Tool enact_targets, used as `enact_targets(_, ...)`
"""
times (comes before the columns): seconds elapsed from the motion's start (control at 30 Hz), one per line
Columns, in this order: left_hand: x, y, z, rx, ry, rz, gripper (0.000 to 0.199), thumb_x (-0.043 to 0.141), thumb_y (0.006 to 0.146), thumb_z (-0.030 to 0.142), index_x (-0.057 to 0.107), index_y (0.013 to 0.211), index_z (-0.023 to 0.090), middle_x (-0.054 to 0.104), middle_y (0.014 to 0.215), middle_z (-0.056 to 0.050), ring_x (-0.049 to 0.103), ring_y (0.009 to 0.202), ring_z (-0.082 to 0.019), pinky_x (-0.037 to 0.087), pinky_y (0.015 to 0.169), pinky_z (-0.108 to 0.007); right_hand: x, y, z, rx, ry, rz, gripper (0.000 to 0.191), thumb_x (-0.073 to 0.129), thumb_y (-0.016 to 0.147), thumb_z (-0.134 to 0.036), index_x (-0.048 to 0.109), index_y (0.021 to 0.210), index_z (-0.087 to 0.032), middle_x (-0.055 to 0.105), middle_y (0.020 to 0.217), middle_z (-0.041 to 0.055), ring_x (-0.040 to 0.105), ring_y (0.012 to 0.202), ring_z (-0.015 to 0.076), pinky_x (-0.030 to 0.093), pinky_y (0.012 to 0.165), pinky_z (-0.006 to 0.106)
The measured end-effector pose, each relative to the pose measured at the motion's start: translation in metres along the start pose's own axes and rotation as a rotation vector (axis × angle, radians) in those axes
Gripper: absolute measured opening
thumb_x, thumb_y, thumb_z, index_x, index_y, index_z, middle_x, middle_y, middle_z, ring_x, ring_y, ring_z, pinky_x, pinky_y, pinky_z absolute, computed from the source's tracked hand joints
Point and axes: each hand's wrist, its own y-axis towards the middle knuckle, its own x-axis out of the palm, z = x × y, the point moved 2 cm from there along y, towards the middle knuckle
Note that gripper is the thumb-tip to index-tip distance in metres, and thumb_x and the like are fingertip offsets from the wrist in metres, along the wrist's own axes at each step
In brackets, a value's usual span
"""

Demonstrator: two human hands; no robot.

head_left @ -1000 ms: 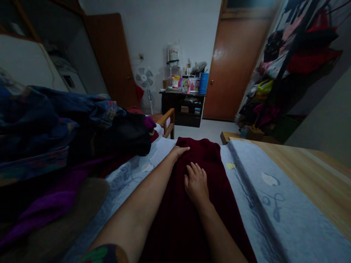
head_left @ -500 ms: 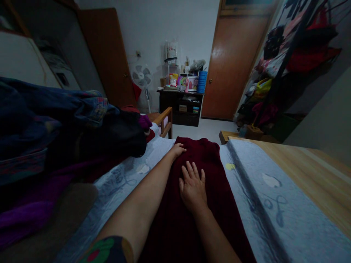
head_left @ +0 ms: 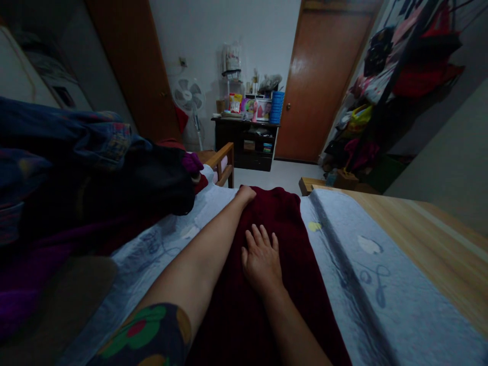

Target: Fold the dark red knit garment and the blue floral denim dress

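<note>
A dark red cloth [head_left: 282, 218], perhaps a garment, lies lengthwise over a pale grey-blue patterned bed cover [head_left: 343, 223]. Out at its far left corner is my left hand [head_left: 247, 193], fingers curled in and closed on the edge of the cloth; the fingertips are hidden. Nearer to me, my right hand [head_left: 262, 259] rests flat on the middle of the cloth, palm down and fingers spread, gripping nothing.
A heap of dark clothes [head_left: 152, 173] with a denim piece [head_left: 102, 134] lies on the left. Bare wooden board [head_left: 415, 218] shows at right. Beyond the bed stand a wooden chair [head_left: 224, 157], a white fan [head_left: 189, 96] and a dark cabinet [head_left: 236, 145].
My left hand has gone a little farther out, and its fingers have curled onto the cloth's far left corner. My right hand stays flat on the cloth. The view has shifted slightly.
</note>
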Motion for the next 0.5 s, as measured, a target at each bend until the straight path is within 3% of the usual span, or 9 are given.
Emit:
enact_targets(0.17, 0.001, -0.004, -0.019, 0.127, -0.036, 0.041, 0.032, 0.056, 0.093, 0.031, 0.059, 0.119, 0.014, 0.061, 0.121, -0.010, 0.060, 0.106, -0.022, 0.051, 0.091, -0.038, 0.000, 0.000, -0.002, 0.029, -0.003, -0.024, 0.049, 0.038, 0.096, -0.038, 0.047, 0.142, -0.024, 0.036, 0.154, 0.0040, 0.024, 0.144, 0.0253, 0.009, 0.116, 0.049)
enact_targets(0.27, 0.005, -0.011, -0.029, 0.194, -0.030, 0.097, 0.028, 0.053, 0.092, 0.025, 0.064, 0.115, 0.012, 0.066, 0.118, -0.011, 0.061, 0.110, -0.020, 0.046, 0.095, -0.029, -0.002, -0.002, -0.003, 0.038, -0.001, -0.044, 0.055, 0.035, 0.095, -0.052, 0.046, 0.142, -0.026, 0.034, 0.155, 0.0049, 0.022, 0.144, 0.0283, 0.008, 0.116, 0.053)
enact_targets(0.37, 0.008, -0.014, -0.032, 0.235, -0.012, 0.136, 0.028, 0.054, 0.090, 0.023, 0.064, 0.114, 0.013, 0.069, 0.115, -0.010, 0.063, 0.106, -0.019, 0.047, 0.092, -0.027, -0.004, -0.005, -0.004, 0.044, -0.004, -0.068, 0.063, 0.033, 0.092, -0.064, 0.045, 0.143, -0.029, 0.030, 0.157, 0.0052, 0.018, 0.145, 0.0319, 0.007, 0.114, 0.057)
enact_targets(0.5, 0.004, -0.013, -0.032, 0.250, 0.034, 0.173, 0.023, 0.055, 0.087, 0.018, 0.065, 0.107, 0.015, 0.072, 0.102, -0.007, 0.067, 0.092, -0.017, 0.049, 0.083, -0.025, -0.002, -0.005, -0.006, 0.076, -0.028, -0.126, 0.064, 0.036, 0.090, -0.064, 0.041, 0.145, -0.031, 0.025, 0.159, 0.0065, 0.013, 0.146, 0.0343, 0.004, 0.112, 0.061)
